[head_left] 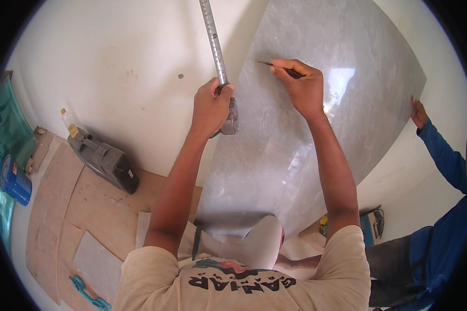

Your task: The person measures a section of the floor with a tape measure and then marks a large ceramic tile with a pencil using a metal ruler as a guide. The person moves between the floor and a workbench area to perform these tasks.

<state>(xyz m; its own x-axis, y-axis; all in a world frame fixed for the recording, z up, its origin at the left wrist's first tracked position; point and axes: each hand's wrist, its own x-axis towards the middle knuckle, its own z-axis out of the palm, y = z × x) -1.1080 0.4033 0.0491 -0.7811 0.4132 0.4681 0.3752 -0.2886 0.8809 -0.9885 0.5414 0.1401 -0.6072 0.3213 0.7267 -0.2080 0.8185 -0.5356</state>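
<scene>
Left hand (211,106) grips tape measure (232,119), apparently steadying its extended blade (214,41); right hand (305,88) pinches pencil (294,73) near grey slab (275,140), its edge seemingly braced by a co-worker's hand (419,113).

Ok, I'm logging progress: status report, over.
Left hand grips tape measure, blade out. Right hand holds pencil-like tool over grey slab. Co-worker's hand at slab's right edge.

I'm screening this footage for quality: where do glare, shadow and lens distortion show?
Head view: bright glare on the glossy grey slab beside the right hand, fainter reflections lower down; head view: soft shadows on the white wall, one near the tape measure; head view: fisheye bending of the slab's edges, with black corners; head view: both hands look reasonably sharp.
</scene>
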